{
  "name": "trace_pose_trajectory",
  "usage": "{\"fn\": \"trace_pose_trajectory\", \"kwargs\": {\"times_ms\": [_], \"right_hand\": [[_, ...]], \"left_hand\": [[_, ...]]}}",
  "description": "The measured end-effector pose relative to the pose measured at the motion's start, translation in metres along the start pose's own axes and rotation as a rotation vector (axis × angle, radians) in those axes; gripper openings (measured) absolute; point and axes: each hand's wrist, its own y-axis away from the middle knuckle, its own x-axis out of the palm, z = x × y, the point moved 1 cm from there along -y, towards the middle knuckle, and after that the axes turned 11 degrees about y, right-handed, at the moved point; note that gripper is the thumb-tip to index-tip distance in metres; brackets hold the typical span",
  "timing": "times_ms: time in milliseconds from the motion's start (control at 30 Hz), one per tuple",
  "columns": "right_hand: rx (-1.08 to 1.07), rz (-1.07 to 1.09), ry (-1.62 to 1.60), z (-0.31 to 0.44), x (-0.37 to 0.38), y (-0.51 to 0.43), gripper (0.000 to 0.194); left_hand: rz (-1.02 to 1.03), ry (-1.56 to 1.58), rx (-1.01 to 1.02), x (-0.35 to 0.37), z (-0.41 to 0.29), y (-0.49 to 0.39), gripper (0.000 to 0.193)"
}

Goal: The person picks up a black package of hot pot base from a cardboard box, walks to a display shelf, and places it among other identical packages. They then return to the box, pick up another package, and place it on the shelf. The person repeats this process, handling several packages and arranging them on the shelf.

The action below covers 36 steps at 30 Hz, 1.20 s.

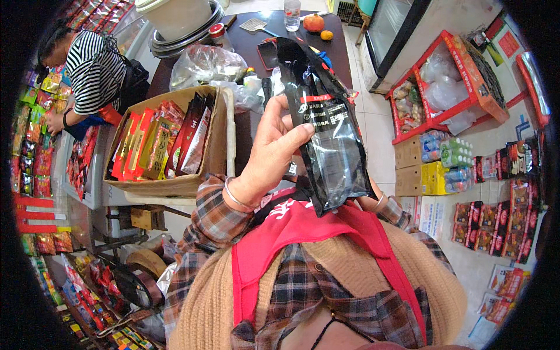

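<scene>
Upright in front of my chest is a black plastic food pouch (334, 153) with a clear window and printed writing. My left hand (280, 135) grips its left edge, thumb on the near face and fingers around behind. Of my right hand (371, 196), only a bit near the bangled wrist shows beside the pouch's lower right; the pouch hides its fingers. To the left of my left hand stands an open cardboard box (218, 144) holding several red, gold and dark packets (151, 140).
A dark table (280, 43) carries a water bottle (292, 16), a pomegranate (313, 22), an orange fruit (326, 35), a plastic bag (208, 65) and stacked basins (186, 43). A person in a striped top (94, 65) handles packets at left. A red rack (437, 87) stands right.
</scene>
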Motion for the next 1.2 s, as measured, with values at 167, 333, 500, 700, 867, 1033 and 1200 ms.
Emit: {"fn": "trace_pose_trajectory", "kwargs": {"times_ms": [167,333,500,700,867,1033,1200], "right_hand": [[0.16,-0.054,-0.587,0.011,0.009,-0.008,0.064],[-0.292,0.082,-0.148,0.012,0.01,-0.001,0.058],[-0.165,-0.375,-0.16,0.005,-0.006,-0.039,0.032],[-0.405,-0.683,-0.431,0.035,-0.054,-0.055,0.029],[-0.759,-0.63,0.523,0.069,0.003,-0.038,0.042],[-0.863,-0.693,0.855,0.061,0.029,-0.07,0.038],[-0.727,-0.81,0.979,0.056,0.01,-0.089,0.035]], "left_hand": [[-0.01,-0.027,0.0,-0.004,0.004,-0.001,0.032],[-0.049,-0.047,0.045,-0.009,0.008,0.0,0.021],[-0.054,0.02,0.015,-0.015,0.012,0.005,0.025],[-0.1,-0.148,-0.006,-0.028,0.032,-0.002,0.02],[0.027,-0.375,0.156,-0.039,0.067,-0.003,0.025],[-0.112,-0.3,-0.285,-0.055,0.074,0.01,0.026],[-0.017,-0.171,-0.2,-0.042,0.078,0.01,0.021]]}}
